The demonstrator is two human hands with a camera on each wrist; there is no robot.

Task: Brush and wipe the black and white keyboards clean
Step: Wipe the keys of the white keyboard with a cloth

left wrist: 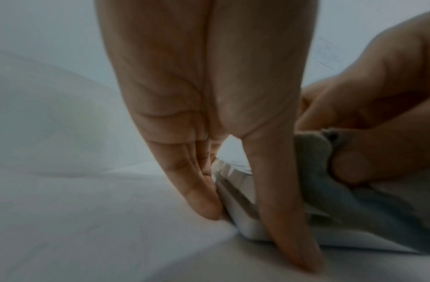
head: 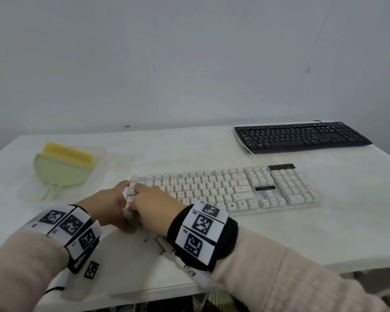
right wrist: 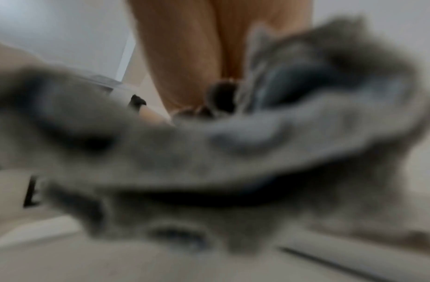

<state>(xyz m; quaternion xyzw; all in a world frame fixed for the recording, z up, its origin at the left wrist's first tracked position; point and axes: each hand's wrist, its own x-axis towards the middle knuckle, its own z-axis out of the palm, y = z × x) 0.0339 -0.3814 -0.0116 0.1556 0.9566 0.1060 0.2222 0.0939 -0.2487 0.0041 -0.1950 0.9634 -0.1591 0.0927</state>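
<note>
The white keyboard lies across the middle of the table, and both hands are at its left end. My left hand braces that corner: straight fingers press the left side and the thumb stands against the front edge. My right hand grips a crumpled grey cloth over the leftmost keys. The cloth fills the right wrist view and hides the fingertips. The black keyboard sits at the back right, away from both hands.
A yellow brush rests on a pale green dustpan at the left of the table. A white cable runs beside the black keyboard. The table's front edge is just under my wrists. A wall stands behind.
</note>
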